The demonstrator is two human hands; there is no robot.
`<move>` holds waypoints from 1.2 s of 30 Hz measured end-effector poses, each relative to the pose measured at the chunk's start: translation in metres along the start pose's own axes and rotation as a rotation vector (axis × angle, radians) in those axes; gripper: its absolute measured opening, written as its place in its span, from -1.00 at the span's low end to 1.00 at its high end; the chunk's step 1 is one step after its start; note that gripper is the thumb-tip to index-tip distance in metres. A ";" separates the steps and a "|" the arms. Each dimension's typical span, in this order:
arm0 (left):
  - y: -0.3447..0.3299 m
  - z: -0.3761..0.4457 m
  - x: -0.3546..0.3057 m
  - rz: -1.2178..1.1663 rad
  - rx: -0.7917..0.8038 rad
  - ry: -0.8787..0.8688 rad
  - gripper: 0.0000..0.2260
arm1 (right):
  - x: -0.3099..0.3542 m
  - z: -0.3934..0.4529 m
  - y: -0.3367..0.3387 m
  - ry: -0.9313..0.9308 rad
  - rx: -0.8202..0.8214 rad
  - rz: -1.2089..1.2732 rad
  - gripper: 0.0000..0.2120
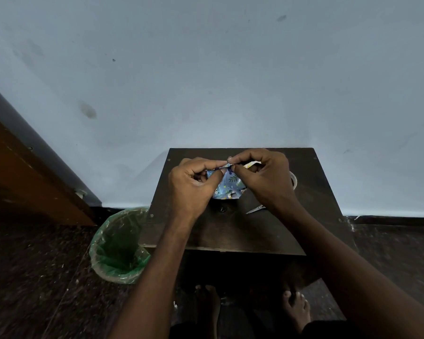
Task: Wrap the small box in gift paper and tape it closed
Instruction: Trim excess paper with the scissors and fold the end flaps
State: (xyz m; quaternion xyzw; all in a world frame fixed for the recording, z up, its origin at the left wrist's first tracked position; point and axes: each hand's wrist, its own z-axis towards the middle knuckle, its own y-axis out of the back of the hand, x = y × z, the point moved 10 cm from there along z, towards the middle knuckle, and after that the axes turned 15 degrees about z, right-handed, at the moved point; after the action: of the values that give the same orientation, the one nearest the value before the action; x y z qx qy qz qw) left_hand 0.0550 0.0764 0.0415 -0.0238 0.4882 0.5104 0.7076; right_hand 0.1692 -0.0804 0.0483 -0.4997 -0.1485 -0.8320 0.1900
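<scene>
Above the small dark wooden table (230, 231), both forearms reach toward twelve o'clock, knuckles up. The left hand (194, 184) and right hand (262, 177) pinch the top fold of the blue leaf-printed gift paper (228, 184) between curled fingertips and thumbs. At three o'clock lie silver scissors (255, 209), partly hidden.

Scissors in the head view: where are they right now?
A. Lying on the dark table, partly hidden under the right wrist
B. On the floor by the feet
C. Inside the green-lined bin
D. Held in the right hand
A: the scissors lie on the table, blades poking out from beneath the right hand, which pinches the gift paper together with the left hand.
</scene>
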 end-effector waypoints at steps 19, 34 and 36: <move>0.018 0.003 -0.025 0.076 -0.084 -0.121 -0.84 | 0.004 0.002 0.003 -0.047 -0.018 0.153 -0.81; -0.005 0.003 0.017 -0.449 0.098 0.397 -0.78 | -0.012 -0.004 -0.014 -0.243 -0.012 0.446 -0.94; -0.011 0.001 0.018 -0.495 0.190 0.416 -0.76 | -0.016 -0.005 -0.012 -0.271 -0.032 0.461 -0.94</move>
State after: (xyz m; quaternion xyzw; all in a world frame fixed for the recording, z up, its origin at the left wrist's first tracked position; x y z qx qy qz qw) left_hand 0.0641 0.0842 0.0238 -0.1795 0.6468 0.2595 0.6944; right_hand 0.1670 -0.0689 0.0311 -0.6299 -0.0419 -0.6945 0.3451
